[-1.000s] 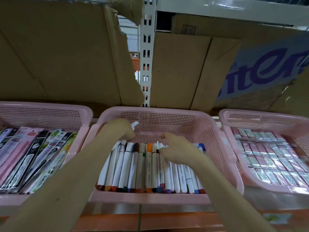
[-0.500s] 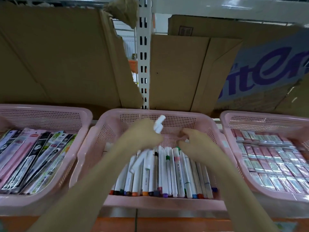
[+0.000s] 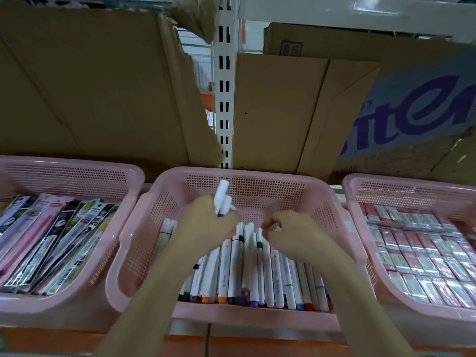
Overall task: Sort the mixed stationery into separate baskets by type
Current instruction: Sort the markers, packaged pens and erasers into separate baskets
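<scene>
Marker lifted over the middle basket

Since a second ago your left hand [image 3: 206, 222] has risen from the marker row, its grip now clenched round a white marker [image 3: 221, 198] held upright above the middle basket [image 3: 257, 176]. Your right hand [image 3: 291, 235] curls its fingers among the far tips of the markers [image 3: 247, 274]; whether it pinches one, you cannot tell from this view

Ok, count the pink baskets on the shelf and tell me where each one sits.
3. The left basket holds flat packets, the middle basket holds markers under both hands, and the right basket holds small wrapped boxes. More may sit outside the view.
</scene>
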`<state>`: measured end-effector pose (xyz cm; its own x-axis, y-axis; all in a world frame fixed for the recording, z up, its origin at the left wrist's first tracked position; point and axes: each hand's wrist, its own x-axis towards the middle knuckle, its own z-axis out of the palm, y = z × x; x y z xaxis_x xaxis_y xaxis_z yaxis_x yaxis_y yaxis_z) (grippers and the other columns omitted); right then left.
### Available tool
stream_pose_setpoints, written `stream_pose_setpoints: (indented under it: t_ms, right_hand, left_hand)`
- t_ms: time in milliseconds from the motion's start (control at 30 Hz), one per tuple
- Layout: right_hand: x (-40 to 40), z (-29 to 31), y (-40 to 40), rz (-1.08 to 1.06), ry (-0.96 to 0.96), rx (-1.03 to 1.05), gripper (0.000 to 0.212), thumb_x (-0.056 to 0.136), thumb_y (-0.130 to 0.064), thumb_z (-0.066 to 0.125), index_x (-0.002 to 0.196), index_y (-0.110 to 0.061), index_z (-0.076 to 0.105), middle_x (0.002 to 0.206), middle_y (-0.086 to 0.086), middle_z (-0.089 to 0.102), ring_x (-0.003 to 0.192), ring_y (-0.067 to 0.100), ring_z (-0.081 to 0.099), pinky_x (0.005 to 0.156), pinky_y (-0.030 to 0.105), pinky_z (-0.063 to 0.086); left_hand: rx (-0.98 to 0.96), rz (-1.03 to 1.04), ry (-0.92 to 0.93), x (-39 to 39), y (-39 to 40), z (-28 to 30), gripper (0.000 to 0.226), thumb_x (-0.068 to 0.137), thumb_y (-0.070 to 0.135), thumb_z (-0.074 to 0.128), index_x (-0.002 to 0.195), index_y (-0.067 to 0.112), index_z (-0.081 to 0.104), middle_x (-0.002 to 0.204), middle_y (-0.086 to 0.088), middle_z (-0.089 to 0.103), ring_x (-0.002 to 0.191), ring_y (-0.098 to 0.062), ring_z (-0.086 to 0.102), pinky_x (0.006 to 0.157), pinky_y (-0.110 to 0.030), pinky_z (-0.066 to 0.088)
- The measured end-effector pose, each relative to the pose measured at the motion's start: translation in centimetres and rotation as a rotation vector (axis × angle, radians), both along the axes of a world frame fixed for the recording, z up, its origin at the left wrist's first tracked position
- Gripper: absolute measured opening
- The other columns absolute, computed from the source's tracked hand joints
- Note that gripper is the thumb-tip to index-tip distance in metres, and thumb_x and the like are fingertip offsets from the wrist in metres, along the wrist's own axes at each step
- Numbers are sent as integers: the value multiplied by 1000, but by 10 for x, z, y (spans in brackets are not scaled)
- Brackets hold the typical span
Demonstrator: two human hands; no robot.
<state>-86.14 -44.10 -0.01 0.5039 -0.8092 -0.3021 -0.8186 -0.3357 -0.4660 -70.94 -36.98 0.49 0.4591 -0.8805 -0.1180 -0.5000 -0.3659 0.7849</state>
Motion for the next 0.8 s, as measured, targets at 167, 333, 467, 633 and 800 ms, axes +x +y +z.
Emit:
stream_pose_setpoints:
  t_ms: [167,333,467,633,800]
  right_hand:
    - [31,-10,18,86,171,78,55,92,-23,53,141,-15,30,124,10,55,106,27,57,72,32,46]
    - [40,-14,31,96,223,6,53,93,-17,48,139,-7,24,120,16,54,105,30,57,59,29,37]
    - [43,-12,38,151,176,70,35,92,-20,48,124,-13,37,102,9,56,88,24,58,65,32,44]
    - [39,-14,39,80,28,30,18,91,-23,48,106,-23,57,98,2,60,79,16,56,66,28,48]
    - [19,13,27,-49,-294,-257,13,94,-37,52,86,-32,61,89,-11,56,76,1,51,65,17,42]
  left_hand:
    - [-118,253,159,14,20,5,24,89,32,61,73,16,54,63,-4,49,52,-10,47,47,-20,39]
    - [-146,322,183,25,29,3,28,87,29,63,95,3,64,76,-18,56,60,-17,50,53,-27,45]
    - [-145,292,185,28,28,0,27,86,33,64,90,6,64,78,-20,61,63,-20,56,57,-29,48]
    - [-98,176,83,25,28,-2,30,88,30,62,65,20,45,56,2,42,45,-10,49,38,-7,35]
    - [-102,-80,-236,17,22,-7,14,88,30,63,94,25,51,74,11,50,65,-8,50,55,-12,36]
